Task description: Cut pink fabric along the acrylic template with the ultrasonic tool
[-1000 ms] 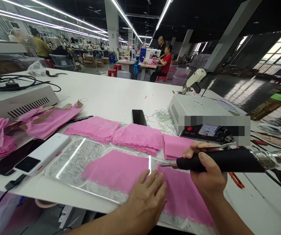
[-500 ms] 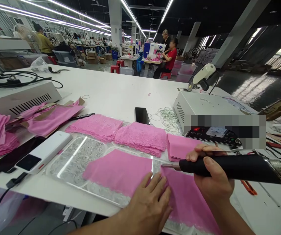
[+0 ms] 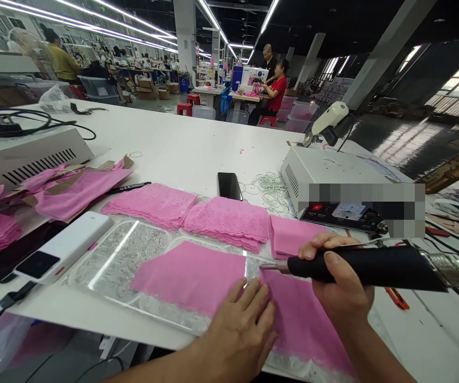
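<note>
1. The right hand (image 3: 343, 271) is wrapped around a black handheld tool (image 3: 377, 268), thumb along its upper side; a firm but relaxed hold should help steady the narrow metal tip (image 3: 275, 267).
2. That tip points left, at the upper inner corner of the right pink panel (image 3: 305, 319); whether it touches the cloth, I cannot tell. A low, even angle seems best, so the point does not snag.
3. The left hand (image 3: 239, 327) grasps nothing: it lies palm down, fingers spread lightly across the neighbouring edges of this panel and the left pink panel (image 3: 193, 276). Light, even pressure should stop wrinkles, with fingertips clear of the tip.
4. Both panels lie flat on a clear sheet (image 3: 113, 266); their edges are best left square there.
5. Beyond sit two lace stacks (image 3: 226, 221) and a folded pink pile (image 3: 293, 234), just behind the tool; its barrel should clear them.
</note>
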A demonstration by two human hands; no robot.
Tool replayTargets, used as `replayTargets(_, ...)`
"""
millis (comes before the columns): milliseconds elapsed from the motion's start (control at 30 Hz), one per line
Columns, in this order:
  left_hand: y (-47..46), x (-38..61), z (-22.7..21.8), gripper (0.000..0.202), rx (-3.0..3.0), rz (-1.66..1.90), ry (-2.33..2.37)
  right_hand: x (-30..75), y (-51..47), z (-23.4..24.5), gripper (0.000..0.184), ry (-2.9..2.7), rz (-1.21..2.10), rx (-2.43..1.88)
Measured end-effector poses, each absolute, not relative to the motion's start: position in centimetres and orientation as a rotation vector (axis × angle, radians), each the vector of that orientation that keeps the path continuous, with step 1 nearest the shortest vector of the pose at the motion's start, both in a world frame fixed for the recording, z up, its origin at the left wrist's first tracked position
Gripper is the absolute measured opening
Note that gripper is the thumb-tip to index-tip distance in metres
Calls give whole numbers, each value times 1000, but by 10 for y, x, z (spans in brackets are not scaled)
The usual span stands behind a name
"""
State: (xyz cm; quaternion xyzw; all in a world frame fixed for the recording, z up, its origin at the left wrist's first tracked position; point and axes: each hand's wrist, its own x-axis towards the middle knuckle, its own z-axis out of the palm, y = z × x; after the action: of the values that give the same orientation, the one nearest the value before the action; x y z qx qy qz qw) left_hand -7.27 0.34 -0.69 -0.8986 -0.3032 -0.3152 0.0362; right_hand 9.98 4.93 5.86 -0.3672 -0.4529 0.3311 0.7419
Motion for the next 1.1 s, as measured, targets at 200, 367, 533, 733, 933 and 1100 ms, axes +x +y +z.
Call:
replayTargets(200, -8, -82, -1, 26, -2758, -1082, -760, 101, 45, 65, 11, -936, 745, -781)
replayTargets(367, -17, -95, 6, 25, -2813, -1162, -612, 107, 34, 70, 12, -946, 810, -779)
replayTargets(533, -18, -98, 8, 25, -2861, -1115, -637, 105, 32, 68, 11, -1029, 816, -762)
replayTargets(733, -17, -97, 7, 26, -2882, -1109, -615, 101, 33, 67, 9, -1031, 804, -770)
replayTargets(933, -16, -97, 3, 26, -2894, -1097, -604, 102, 32, 64, 7, -1072, 815, -778)
replayTargets(1100, -17, -99, 3, 27, -2896, -1060, -592, 104, 32, 65, 9, -1077, 823, -781)
